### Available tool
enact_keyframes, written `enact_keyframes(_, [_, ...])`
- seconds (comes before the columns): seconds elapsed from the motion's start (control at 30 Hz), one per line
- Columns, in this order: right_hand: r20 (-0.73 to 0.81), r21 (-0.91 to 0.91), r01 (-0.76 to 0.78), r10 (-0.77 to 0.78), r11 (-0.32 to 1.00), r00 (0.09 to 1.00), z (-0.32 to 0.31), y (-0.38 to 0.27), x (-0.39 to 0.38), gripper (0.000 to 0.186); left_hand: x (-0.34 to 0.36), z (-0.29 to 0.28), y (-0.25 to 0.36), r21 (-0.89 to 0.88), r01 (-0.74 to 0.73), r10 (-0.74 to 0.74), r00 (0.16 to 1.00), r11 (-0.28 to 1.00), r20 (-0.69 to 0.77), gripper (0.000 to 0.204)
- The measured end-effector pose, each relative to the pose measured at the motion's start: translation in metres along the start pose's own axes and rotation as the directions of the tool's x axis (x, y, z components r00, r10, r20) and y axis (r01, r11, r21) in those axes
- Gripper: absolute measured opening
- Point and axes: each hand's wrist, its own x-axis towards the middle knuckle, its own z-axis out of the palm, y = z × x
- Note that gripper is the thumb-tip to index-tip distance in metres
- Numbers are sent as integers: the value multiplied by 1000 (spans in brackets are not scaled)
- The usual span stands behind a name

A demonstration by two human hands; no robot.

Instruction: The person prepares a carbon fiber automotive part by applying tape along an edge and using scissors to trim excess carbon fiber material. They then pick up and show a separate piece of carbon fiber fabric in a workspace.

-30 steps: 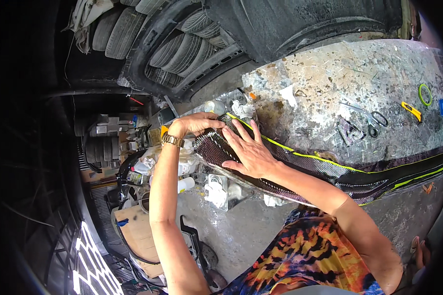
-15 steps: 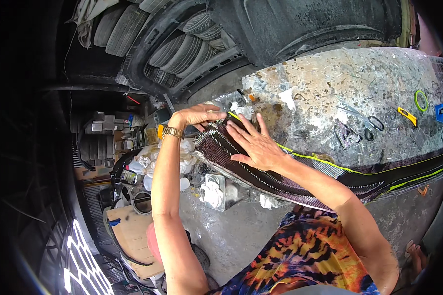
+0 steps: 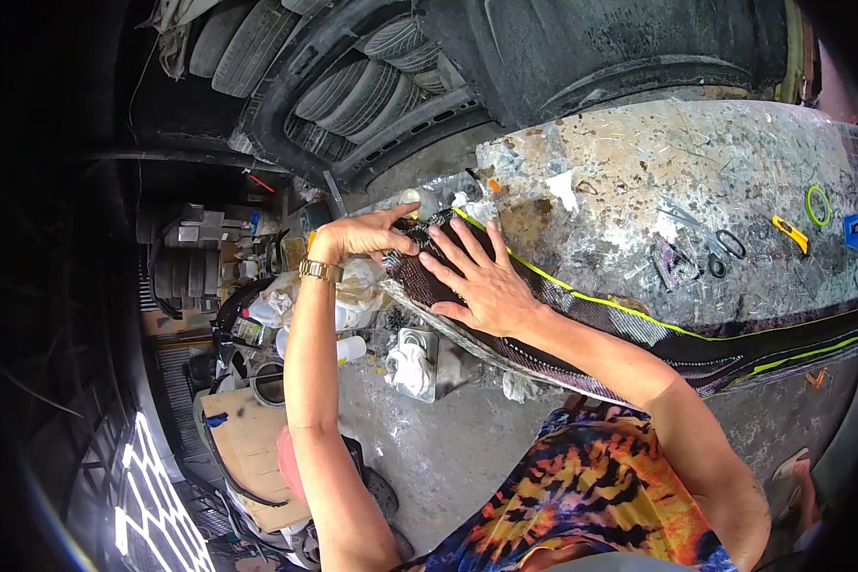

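Note:
A long, curved piece covered in dark woven fabric [image 3: 582, 360], edged with yellow-green tape [image 3: 582, 297], lies along the near side of the worktable. My right hand [image 3: 486, 294] rests flat on its left part, fingers spread. At the piece's left end is my left hand [image 3: 360, 236], with a watch on the wrist. Two of its digits reach apart over the fabric's edge, and the others are partly hidden beneath. A pale cup [image 3: 418, 202] stands just beyond the left fingertips.
On the stained worktable [image 3: 629, 181] lie scissors [image 3: 717, 250], a fabric scrap [image 3: 675, 263], a yellow utility knife [image 3: 791, 234], a green tape roll [image 3: 818, 205] and a blue dispenser [image 3: 857, 233]. White crumpled material [image 3: 410, 367] lies in a tray below. Tyres [image 3: 362, 100] are stacked behind.
My left hand has shifted slightly left and its digits have spread apart. My right hand has slid a little left and down, still flat on the fabric.

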Motion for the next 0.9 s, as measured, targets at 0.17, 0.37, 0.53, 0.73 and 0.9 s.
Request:
enact_keyframes(0.17, [8,-42,24,-23,999,1000,-1,-1,3,67,2,3,-3,73,-105,104,994,992,21,99])
enact_keyframes(0.37, [18,-29,-4,5,1000,1000,11,-1,1,69,-23,20,-1,124,-65,93,967,990,-237,93])
enact_keyframes(0.53, [50,-34,-4,5,999,999,12,3,-2,71,-77,91,-17,63,-118,125,647,991,-752,90])
enact_keyframes(0.73, [98,14,27,-28,1000,995,12,0,-3,60,-42,165,-28,-65,-285,46,366,956,-929,83])
enact_keyframes(0.9, [74,-17,29,-28,999,997,14,3,-2,58,-25,169,-22,-82,-324,-40,135,943,-990,57])
